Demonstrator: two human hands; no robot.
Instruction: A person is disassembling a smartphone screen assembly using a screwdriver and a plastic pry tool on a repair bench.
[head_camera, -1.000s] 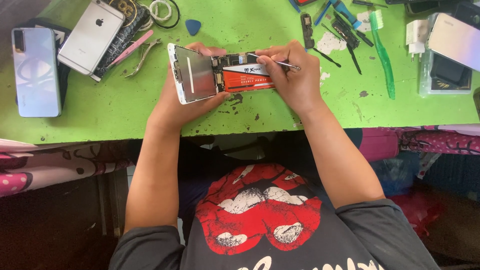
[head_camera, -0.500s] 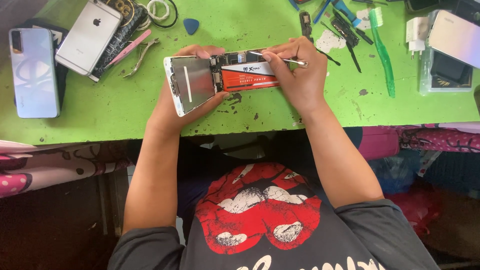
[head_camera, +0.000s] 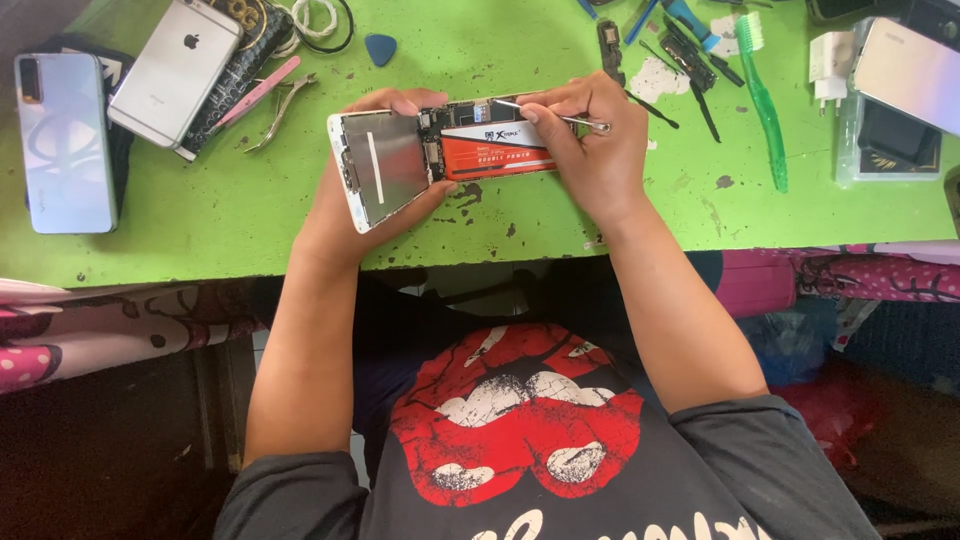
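The person is sitting at a green bench (head_camera: 230, 215), and both hands are working above its middle. The left hand (head_camera: 345, 205) is cradling an opened phone (head_camera: 420, 160) from underneath, its fingers (head_camera: 400, 100) curling over the far edge, so they are closed on the phone's body. The phone is lying lengthwise, left to right, tilted a little, just above the bench top. Its back is off: a bare metal plate is showing on the left part, and a red and white battery (head_camera: 495, 150) is sitting in the right part.

The right hand (head_camera: 595, 150) is resting over the phone's right end, its fingers pinched narrowly around a thin metal tool (head_camera: 560, 118). The tool is lying nearly level, and its tip is pointing left and touching the phone's far edge, just beyond the battery.

On the left of the bench, a pale blue phone (head_camera: 65, 140) is lying face down, and a silver phone (head_camera: 175, 70) is lying beside it on a dark patterned case (head_camera: 230, 75). A pink tool (head_camera: 255, 92) and small metal pliers (head_camera: 283, 105) are lying next to that case, with a blue pick (head_camera: 380, 48) farther right. On the right, a green toothbrush (head_camera: 765, 95) is lying well apart from the hands, with dark tweezers (head_camera: 690, 65) and a white charger plug (head_camera: 830, 60) near it, and another pale phone (head_camera: 905, 72) at the far right corner.
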